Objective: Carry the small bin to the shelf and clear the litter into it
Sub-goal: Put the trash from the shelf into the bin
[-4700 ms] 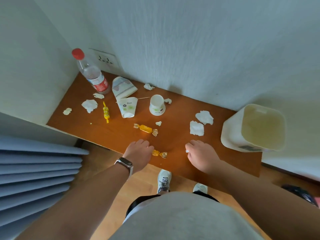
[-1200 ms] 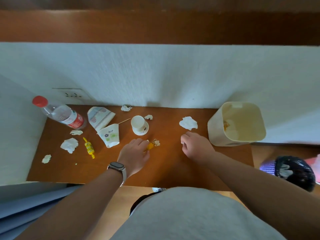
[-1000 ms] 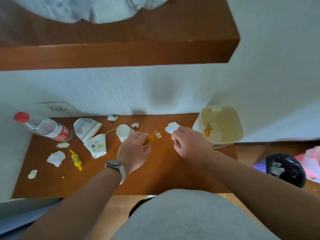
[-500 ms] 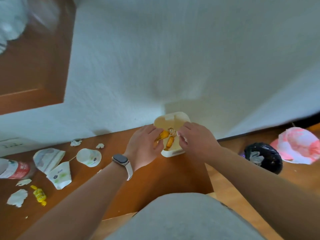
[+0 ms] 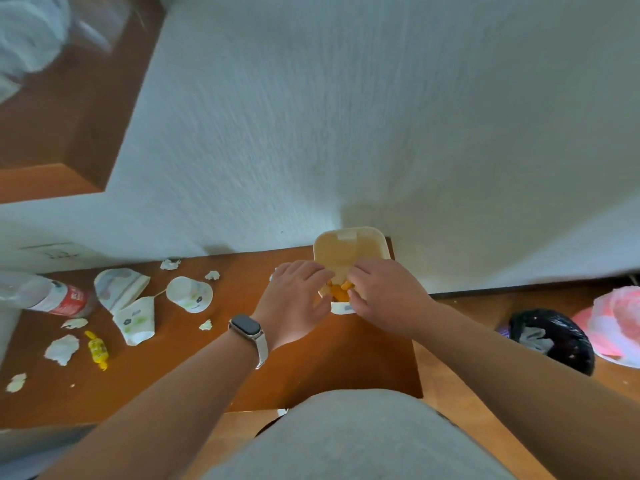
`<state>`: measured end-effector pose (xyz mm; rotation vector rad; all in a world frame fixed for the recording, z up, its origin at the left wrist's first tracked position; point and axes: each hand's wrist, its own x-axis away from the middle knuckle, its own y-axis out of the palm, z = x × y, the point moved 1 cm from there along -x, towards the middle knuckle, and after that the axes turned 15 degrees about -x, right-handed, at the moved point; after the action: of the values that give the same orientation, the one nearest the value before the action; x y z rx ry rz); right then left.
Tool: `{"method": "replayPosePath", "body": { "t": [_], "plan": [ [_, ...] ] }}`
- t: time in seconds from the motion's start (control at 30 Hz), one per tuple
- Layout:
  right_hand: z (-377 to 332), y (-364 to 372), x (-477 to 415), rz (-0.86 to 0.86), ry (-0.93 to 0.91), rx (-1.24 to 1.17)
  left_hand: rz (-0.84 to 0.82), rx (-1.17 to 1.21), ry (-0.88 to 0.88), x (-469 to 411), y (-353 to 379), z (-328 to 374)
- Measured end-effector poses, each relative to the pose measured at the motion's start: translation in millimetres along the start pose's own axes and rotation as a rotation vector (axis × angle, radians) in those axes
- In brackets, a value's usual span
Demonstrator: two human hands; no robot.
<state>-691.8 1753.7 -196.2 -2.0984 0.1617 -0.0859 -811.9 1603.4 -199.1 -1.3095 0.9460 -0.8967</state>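
The small cream bin (image 5: 349,233) stands at the right end of the brown shelf (image 5: 311,368), against the wall. Both my hands hover over its near rim. My left hand (image 5: 294,303), with a watch on the wrist, has its fingers spread and loose. My right hand (image 5: 384,292) points its fingers down into the bin. Orange candy wrappers (image 5: 337,292) lie inside the bin between my hands. Left on the shelf are a paper cup (image 5: 189,294), two crushed cups (image 5: 136,320), a yellow candy (image 5: 97,348) and tissue scraps (image 5: 62,348).
A plastic bottle (image 5: 52,296) with a red label lies at the shelf's far left, under a wall socket (image 5: 59,252). An upper shelf (image 5: 52,133) juts out at top left. On the floor to the right sit a black bag (image 5: 554,341) and a pink bag (image 5: 613,327).
My hands carried the orange candy and a tissue from the middle of the shelf rightward to the bin; the candy now lies in the bin and both hands' fingers have loosened.
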Motion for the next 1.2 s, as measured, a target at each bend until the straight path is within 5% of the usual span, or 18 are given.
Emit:
{"method": "replayPosePath", "body": {
  "t": [0.37,0.7,1.2],
  "plan": [
    [-72,37,-52,-0.087,-0.145,0.019,-0.202,-0.160,-0.190,89,13,-73],
    [-91,108,-105,-0.249,-0.002,0.164,-0.402,-0.168,-0.337,155,62,-149],
    [-51,165,-132,-0.379,0.191,0.236,-0.332,-0.129,-0.156,175,108,-190]
  ]
}}
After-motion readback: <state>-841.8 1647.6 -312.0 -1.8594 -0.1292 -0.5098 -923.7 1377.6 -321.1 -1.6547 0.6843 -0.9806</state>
